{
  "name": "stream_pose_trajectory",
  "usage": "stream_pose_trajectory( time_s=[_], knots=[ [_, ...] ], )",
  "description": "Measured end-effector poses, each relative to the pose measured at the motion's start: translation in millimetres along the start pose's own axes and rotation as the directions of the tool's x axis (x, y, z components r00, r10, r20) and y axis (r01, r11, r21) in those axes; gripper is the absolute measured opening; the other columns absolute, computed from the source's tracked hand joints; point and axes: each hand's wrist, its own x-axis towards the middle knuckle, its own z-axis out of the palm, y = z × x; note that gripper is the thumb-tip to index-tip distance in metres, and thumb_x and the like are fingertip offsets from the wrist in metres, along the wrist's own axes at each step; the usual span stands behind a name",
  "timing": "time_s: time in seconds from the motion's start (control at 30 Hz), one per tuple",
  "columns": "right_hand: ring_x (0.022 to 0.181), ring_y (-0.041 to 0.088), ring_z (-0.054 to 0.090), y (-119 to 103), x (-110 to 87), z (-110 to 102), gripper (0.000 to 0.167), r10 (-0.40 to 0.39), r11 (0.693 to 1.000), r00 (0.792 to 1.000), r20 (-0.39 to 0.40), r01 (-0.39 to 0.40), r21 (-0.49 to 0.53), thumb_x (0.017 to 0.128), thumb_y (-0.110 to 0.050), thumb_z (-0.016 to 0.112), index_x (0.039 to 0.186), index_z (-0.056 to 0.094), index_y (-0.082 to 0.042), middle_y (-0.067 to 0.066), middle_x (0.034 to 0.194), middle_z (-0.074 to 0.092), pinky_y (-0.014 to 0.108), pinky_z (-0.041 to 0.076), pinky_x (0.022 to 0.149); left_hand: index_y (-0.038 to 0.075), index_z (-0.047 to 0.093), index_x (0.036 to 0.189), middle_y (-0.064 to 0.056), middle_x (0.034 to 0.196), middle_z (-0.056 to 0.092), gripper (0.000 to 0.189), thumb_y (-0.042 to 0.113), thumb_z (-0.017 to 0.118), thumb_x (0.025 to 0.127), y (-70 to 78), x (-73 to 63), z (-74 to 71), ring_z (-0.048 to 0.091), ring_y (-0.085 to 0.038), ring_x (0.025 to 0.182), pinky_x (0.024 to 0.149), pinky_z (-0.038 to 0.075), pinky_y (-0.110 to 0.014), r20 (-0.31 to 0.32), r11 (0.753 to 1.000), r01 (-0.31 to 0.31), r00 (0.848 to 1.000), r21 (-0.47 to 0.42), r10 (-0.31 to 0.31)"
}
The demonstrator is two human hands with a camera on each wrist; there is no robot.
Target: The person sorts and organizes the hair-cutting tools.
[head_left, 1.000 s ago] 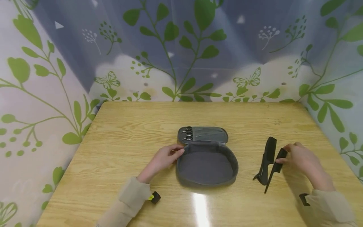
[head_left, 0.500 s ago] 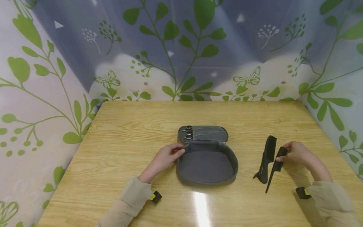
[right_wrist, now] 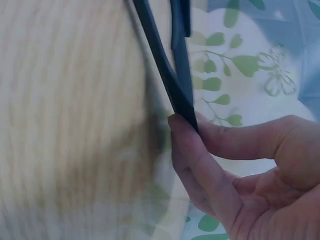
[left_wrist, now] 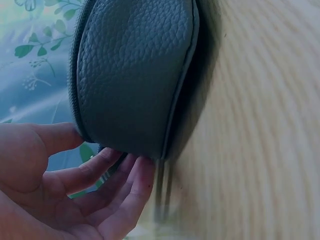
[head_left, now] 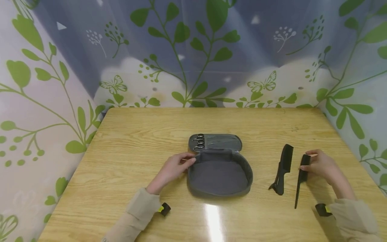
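- Pinching the black rat-tail comb [head_left: 303, 176] by its toothed end, thumb against fingers, the right hand [head_left: 326, 167] has it at the right side of the desk [head_left: 145, 134], well apart from the grey zip case [head_left: 222, 178]. That narrow, smooth-looking body could twist or slip if the pinch loosens.
- Its thin tail points toward the near side; swung left carelessly, it might knock the handled comb [head_left: 285, 168] or the likely hair clip [head_left: 272, 186] beside that comb's handle.
- The left hand [head_left: 173, 167] pinches the case's back left corner, thumb at the rim — a hard tug could drag or tip it.
- Scissors [head_left: 199, 146] lie in the folded-back lid [head_left: 225, 142], finger rings exposed; a jolt might shake them loose.
- Pebbled, leather-like walls, zip-toothed rim, rounded D-shaped tray; both combs look plastic — the desk shows wavy wood grain.
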Motion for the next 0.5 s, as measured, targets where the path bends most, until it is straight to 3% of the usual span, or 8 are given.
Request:
stream_pose_trajectory(
  time_s=[0.1,0.33,0.5],
  knots=[
    [0.072,0.020,0.072,-1.5,-7.9,-2.1,0.076,-0.008,1.000,0.998,-0.056,0.010,0.026,0.096,-0.004,0.068,0.145,0.017,0.022,0.052,0.133,0.029,0.034,0.060,0.065,0.006,0.072,0.122,-0.013,0.118,0.072,0.029,0.025,0.062,0.102,-0.8,-0.4,-5.5,0.071,-0.025,0.101,0.085,0.058,-0.038,-0.006,1.000,-0.010,1.000,-0.004,0.010],
    [0.068,0.002,0.068,-25.0,-20.2,0.4,0.077,-0.073,0.993,0.982,-0.174,0.087,0.076,0.100,-0.012,0.065,0.152,0.017,0.017,0.049,0.142,0.023,0.025,0.059,0.066,0.005,0.073,0.117,-0.011,0.112,0.074,0.024,0.021,0.064,0.101,-0.7,-0.1,-16.2,0.072,-0.025,0.096,0.085,0.058,-0.037,-0.041,1.000,-0.021,0.999,-0.019,0.020],
    [0.072,-0.007,0.064,-55.6,-20.6,17.4,0.072,-0.131,0.955,0.952,-0.275,0.196,0.222,0.099,-0.011,0.066,0.154,0.024,0.010,0.033,0.141,0.031,0.023,0.059,0.067,0.000,0.070,0.115,-0.014,0.107,0.073,0.021,0.015,0.064,0.101,12.8,0.0,-17.1,0.072,-0.030,0.090,0.081,0.060,-0.040,-0.094,0.993,-0.061,0.994,-0.105,0.051]
  ],
)
